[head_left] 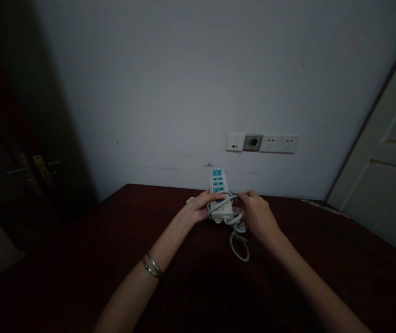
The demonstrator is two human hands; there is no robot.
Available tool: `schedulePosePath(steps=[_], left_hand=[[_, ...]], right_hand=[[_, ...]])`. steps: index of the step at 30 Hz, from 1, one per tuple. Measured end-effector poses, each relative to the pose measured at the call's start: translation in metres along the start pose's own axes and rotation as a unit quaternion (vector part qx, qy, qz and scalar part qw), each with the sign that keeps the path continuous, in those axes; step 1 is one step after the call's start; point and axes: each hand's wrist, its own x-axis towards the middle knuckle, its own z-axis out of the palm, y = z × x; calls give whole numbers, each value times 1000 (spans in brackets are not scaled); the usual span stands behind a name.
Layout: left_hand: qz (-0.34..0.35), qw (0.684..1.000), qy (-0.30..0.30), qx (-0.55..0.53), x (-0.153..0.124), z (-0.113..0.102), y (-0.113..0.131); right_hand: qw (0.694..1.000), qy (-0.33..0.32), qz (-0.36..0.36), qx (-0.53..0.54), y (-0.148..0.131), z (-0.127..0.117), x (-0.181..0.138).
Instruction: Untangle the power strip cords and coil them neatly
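Observation:
A white power strip [221,179] with blue socket faces is held tilted up over the dark red table. My left hand [200,205] is closed around its lower part from the left, the thumb lying across the front. Grey cord [215,209] loops around that lower end. On the right, my right hand [256,210] pinches a stretch of the cord close beside the strip; its fingertips are partly hidden. Loose coils of the cord [241,254] hang below, between the hands.
The dark red table [121,231] stands against a pale wall [170,101]. Wall sockets [270,144] are set above the table's back edge. A white door [388,157] is at right, and a dark door with a handle [17,170] at left.

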Motion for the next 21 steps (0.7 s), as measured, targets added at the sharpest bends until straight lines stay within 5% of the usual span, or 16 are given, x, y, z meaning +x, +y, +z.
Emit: schedulePosePath(steps=[8,15,21], left_hand=[[8,998,-5,66,-3,-1,-7],[47,985,36,163,-6,1,-5],[53,987,10,150,-4,0,-6]], right_hand=[[992,6,25,-121,-5,2,-6],[991,12,17,-129,-7,4,-4],[994,22,11,-107,-4,9,-4]])
